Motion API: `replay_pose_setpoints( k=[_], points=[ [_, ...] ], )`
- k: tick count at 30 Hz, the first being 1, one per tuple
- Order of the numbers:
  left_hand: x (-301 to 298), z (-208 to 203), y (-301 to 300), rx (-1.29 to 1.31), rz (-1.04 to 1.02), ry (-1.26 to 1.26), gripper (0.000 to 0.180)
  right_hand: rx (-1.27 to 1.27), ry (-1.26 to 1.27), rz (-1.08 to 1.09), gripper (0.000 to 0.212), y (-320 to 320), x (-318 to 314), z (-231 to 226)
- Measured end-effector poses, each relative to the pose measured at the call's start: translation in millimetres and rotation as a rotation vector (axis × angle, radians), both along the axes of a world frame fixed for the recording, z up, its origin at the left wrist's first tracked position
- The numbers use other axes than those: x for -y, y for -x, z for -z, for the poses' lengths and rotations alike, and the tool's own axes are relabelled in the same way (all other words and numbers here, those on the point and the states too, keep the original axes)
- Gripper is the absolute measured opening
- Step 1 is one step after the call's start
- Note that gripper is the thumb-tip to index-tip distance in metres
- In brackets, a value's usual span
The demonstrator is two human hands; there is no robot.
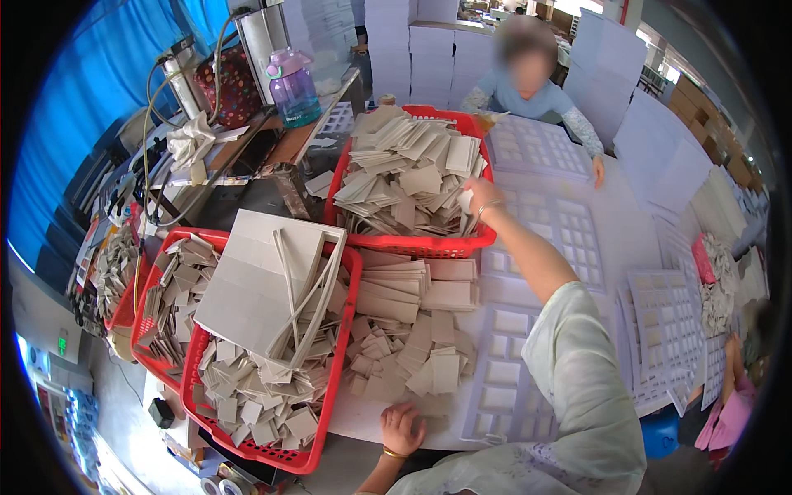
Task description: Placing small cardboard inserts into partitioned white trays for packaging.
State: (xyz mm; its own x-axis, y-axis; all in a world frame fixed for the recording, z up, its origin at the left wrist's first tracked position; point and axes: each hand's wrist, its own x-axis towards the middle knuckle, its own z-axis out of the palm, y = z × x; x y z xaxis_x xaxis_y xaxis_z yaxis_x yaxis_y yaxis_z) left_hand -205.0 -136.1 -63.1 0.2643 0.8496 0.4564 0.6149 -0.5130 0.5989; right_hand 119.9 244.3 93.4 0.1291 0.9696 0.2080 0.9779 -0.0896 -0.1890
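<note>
Head view: the work looks far from finished, since small flat rectangular pieces of pale grey cardboard (412, 181) heap high in the far red plastic basket (437, 243). The right hand (478, 198) is at that basket's right side, fingers drawn together around or against something small and white; I cannot tell whether it is a grasped piece or a covering on a finger. The left hand (402, 431) rests at the near edge of the white surface (623, 219), loosely curled, with nothing seen in it.

Much material appears left to handle. The near red plastic basket (353, 305) is full too, with a large flat sheet of grey cardboard (256, 280) lying tilted across its top, and the left red plastic basket (148, 355) holds more. Between the near basket and the trays, loose cardboard pieces (437, 363) lie spread on the surface.

As for what is done, white compartmented trays stand in a row from near (499, 375) to far (536, 148), laid flat. Their grids look complete, but whether any compartment holds a cardboard piece is too small to tell. More white grid panels (664, 330) lean at the right.
</note>
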Motion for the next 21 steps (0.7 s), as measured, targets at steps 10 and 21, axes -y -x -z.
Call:
replay_pose_setpoints(
  k=[10,21],
  points=[
    [2,1,3,0.066,0.016,-0.053,0.029,-1.108,-0.074,-0.113,0.022,-23,122,-62],
    [-8,-64,-47,0.323,-0.099,0.186,0.023,-1.309,0.21,-0.222,0.016,-8,374,49]
  ],
)
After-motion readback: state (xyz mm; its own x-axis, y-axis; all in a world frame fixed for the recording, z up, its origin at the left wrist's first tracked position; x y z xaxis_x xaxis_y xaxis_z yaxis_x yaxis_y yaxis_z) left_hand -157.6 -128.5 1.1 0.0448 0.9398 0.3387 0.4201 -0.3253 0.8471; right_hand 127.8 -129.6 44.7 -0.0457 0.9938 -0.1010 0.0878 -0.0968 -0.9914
